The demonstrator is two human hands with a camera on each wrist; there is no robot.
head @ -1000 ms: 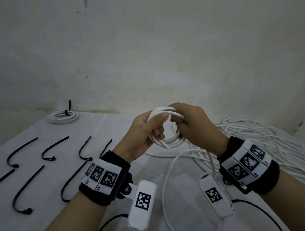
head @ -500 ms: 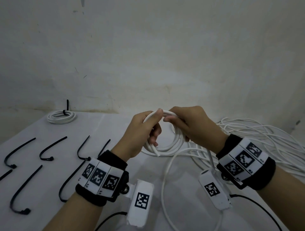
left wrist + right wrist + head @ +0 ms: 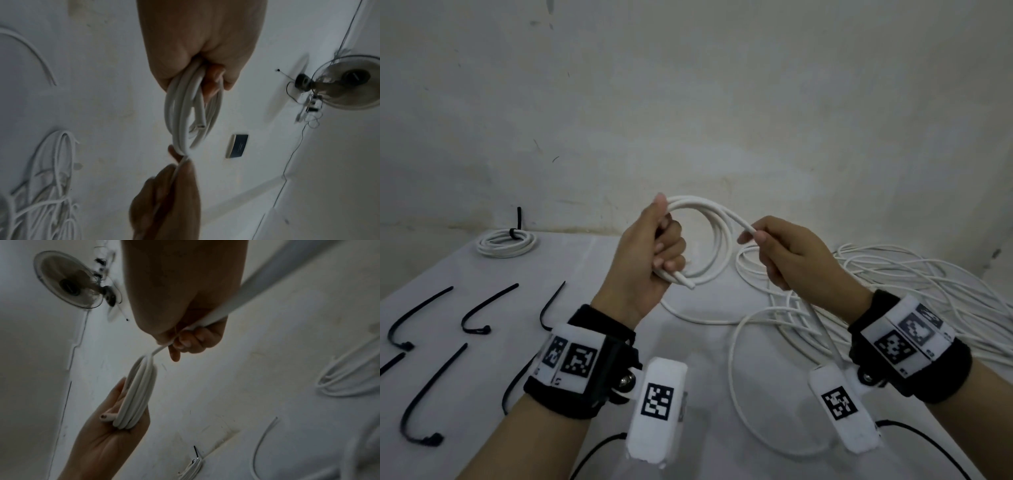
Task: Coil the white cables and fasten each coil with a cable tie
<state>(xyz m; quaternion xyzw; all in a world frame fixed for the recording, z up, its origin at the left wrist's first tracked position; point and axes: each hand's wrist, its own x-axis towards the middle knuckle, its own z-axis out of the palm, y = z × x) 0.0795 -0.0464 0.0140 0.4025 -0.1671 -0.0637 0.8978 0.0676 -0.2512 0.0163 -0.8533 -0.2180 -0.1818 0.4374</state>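
My left hand [image 3: 650, 250] grips a small coil of white cable [image 3: 717, 236] above the table, thumb on top and fingers curled round the loops; a cut end pokes out below the fingers. In the left wrist view the coil [image 3: 185, 116] hangs from that fist. My right hand [image 3: 787, 253] holds the free run of the same cable [image 3: 736, 221] just right of the coil, and the cable [image 3: 162, 348] passes through its curled fingers. Several black cable ties [image 3: 482, 308] lie on the table at the left.
A finished coil [image 3: 506, 242] bound with a black tie sits at the back left of the white table [image 3: 585, 267]. A loose tangle of white cable [image 3: 911, 284] covers the right side. The wall stands close behind.
My hands have drawn apart. The right hand slid away from the coil to the right along the cable; the left hand rose and holds the coil alone.
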